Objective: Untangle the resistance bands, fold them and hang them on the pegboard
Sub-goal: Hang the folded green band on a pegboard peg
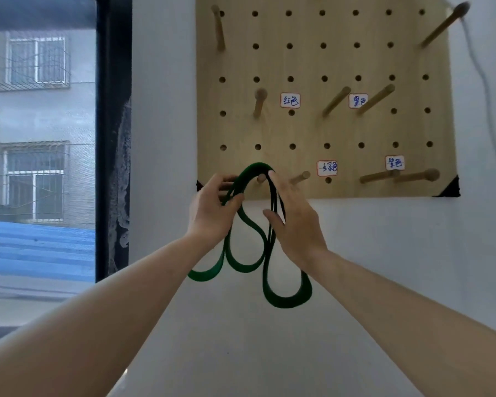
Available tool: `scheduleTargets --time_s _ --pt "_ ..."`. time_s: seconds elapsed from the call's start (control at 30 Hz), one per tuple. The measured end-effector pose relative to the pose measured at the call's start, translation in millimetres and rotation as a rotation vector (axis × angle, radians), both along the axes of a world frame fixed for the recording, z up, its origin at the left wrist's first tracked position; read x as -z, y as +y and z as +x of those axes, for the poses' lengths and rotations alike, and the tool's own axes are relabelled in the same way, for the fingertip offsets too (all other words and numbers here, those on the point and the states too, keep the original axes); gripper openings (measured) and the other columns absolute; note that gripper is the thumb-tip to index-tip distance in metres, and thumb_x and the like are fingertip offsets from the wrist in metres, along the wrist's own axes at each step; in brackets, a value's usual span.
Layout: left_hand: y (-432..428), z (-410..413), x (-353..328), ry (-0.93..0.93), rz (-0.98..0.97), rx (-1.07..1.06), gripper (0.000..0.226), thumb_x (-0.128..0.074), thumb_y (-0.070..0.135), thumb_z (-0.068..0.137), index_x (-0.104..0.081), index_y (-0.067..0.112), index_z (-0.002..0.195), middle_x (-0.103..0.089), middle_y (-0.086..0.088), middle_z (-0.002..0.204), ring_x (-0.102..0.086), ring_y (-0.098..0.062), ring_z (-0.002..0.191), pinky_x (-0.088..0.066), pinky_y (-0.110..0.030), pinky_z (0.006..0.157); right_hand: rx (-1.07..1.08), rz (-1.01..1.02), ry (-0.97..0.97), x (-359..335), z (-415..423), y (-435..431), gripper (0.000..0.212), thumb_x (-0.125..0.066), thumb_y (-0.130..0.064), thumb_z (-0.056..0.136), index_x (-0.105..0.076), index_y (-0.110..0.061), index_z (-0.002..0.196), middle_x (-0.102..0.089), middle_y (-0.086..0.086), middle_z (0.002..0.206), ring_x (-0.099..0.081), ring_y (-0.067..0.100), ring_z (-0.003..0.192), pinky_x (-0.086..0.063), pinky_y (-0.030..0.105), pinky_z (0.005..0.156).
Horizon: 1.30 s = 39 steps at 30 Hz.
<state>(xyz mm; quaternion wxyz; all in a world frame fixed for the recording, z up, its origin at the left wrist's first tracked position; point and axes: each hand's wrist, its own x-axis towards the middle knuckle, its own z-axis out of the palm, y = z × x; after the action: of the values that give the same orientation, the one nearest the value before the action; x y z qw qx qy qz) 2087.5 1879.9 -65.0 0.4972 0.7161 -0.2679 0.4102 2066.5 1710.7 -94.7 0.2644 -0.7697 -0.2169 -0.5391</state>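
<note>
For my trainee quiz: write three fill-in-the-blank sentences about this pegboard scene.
The folded rubber resistance band is ____ in colour.
Its top arches over a short wooden ____ on the light wooden pegboard.
The ____ hand grips the band, thumb curled across it.
Missing: green; peg; left.

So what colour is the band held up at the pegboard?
The band is plain dark green, clearest in the head view.
</note>
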Motion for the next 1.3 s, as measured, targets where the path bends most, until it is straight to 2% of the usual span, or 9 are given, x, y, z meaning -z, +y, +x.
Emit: scheduleTargets --time_s 0.17,0.3,0.43,0.57,0.77,0.9,1.0,1.1,1.3 --pt "8 10 15 -0.309 0.299 -0.185 0.074 -0.077 0.019 0.086 -0.041 0.038 0.148 -0.053 0.006 0.129 -0.061 -0.017 0.109 -0.058 -0.042 0.091 0.281 -0.088 -0.094 28 -2 2 0.088 -0.08 -0.015 0.081 -0.032 -0.019 0.154 -0.038 0.001 0.152 -0.045 0.025 0.125 -0.055 0.038 0.089" --pt "2 14 13 -0.378 0.398 -0.221 0.07 -0.072 0.022 0.091 -0.041 0.03 0.153 -0.051 0.004 0.137 -0.059 -0.017 0.112 -0.059 -0.042 0.089 0.294 -0.073 -0.102 23 5 5 0.085 -0.074 0.001 0.08 -0.034 -0.013 0.154 -0.043 0.005 0.152 -0.047 0.027 0.126 -0.055 0.036 0.092" --pt "2 24 4 -0.257 0.415 -0.233 0.071 -0.073 0.013 0.09 -0.043 0.026 0.153 -0.053 0.003 0.139 -0.06 -0.018 0.109 -0.058 -0.041 0.092 0.245 -0.081 -0.005 8 14 5 0.083 -0.073 -0.001 0.084 -0.032 -0.013 0.155 -0.04 0.004 0.154 -0.047 0.027 0.131 -0.049 0.038 0.102" --pt "3 39 -4 -0.093 0.418 -0.207 0.072 -0.074 0.013 0.09 -0.044 0.03 0.152 -0.058 0.0 0.125 -0.061 -0.021 0.1 -0.056 -0.044 0.094 0.248 -0.09 0.152 -10 25 2 0.085 -0.073 -0.01 0.086 -0.026 -0.02 0.157 -0.035 -0.003 0.155 -0.051 0.028 0.126 -0.051 0.041 0.096" --pt "-1 42 8 -0.026 0.434 -0.175 0.079 -0.074 0.015 0.09 -0.035 0.029 0.157 -0.046 0.004 0.119 -0.054 -0.021 0.107 -0.049 -0.038 0.1 0.138 -0.125 0.386 -12 28 -12 0.104 -0.08 -0.028 0.082 -0.01 -0.031 0.159 -0.016 -0.006 0.166 -0.031 0.026 0.146 -0.039 0.046 0.113" --pt "4 19 36 -0.049 0.41 -0.16 0.072 -0.075 0.018 0.089 -0.043 0.027 0.152 -0.047 -0.001 0.139 -0.049 -0.02 0.124 -0.045 -0.036 0.106 0.127 -0.128 0.392 8 6 -22 0.09 -0.08 -0.031 0.082 -0.027 -0.029 0.155 -0.018 -0.004 0.163 -0.027 0.024 0.146 -0.035 0.043 0.116" --pt "11 -11 72 -0.014 0.375 -0.084 0.056 -0.076 0.023 0.088 -0.056 0.029 0.14 -0.054 0.008 0.127 -0.06 -0.013 0.107 -0.051 -0.032 0.095 0.083 -0.121 0.33 45 -21 -28 0.072 -0.079 -0.026 0.082 -0.045 -0.025 0.145 -0.036 -0.005 0.151 -0.04 0.018 0.136 -0.041 0.04 0.112" --pt "21 -37 121 0.098 0.448 -0.005 0.041 -0.076 0.028 0.088 -0.065 0.029 0.128 -0.064 0.012 0.117 -0.066 -0.005 0.096 -0.056 -0.03 0.088 -0.039 -0.101 0.29 96 -54 -32 0.045 -0.08 -0.021 0.081 -0.064 -0.021 0.123 -0.054 -0.008 0.123 -0.06 0.011 0.1 -0.053 0.031 0.09" --pt "21 -65 243 0.439 0.435 0.116 0.025 -0.077 0.013 0.086 -0.075 0.023 0.108 -0.076 0.003 0.088 -0.071 -0.015 0.078 -0.057 -0.027 0.079 -0.135 -0.126 0.593 217 -102 -42 0.025 -0.078 -0.014 0.082 -0.072 -0.021 0.106 -0.066 -0.01 0.093 -0.063 0.008 0.078 -0.052 0.022 0.077"
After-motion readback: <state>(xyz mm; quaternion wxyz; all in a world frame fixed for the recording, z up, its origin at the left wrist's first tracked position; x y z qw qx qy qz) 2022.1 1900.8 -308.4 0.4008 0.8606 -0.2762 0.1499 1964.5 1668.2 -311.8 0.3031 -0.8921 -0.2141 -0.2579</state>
